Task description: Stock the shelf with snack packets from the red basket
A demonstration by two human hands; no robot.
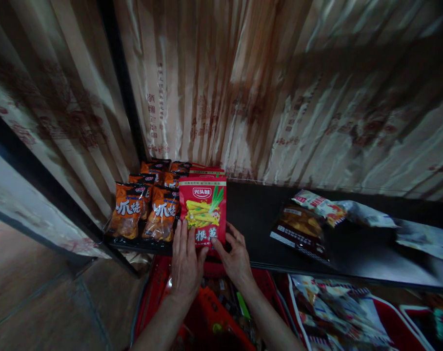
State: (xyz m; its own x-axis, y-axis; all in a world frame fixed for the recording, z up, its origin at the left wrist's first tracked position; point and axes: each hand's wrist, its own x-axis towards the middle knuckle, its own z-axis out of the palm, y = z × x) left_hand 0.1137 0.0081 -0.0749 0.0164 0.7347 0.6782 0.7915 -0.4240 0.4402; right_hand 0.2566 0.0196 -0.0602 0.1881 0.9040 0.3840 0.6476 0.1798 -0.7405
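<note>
A red snack bag point(203, 202) with yellow sticks and a green onion printed on it stands upright at the front of the black shelf point(256, 219). More red bags show behind its top edge. My left hand point(186, 261) lies against its lower left front, fingers stretched out. At its lower right, my right hand point(235, 256) holds the bag's edge, with the thumb on the front and the fingers round the side. Orange and black snack bags point(125, 212) stand in rows directly to the left.
A brown snack bag point(300, 226) and several white packages point(368, 214) lie on the shelf at the right. Below are a red basket point(151, 287) of goods and another basket point(390, 312) with bags. A pleated curtain point(214, 87) hangs behind; a dark post point(122, 73) stands left.
</note>
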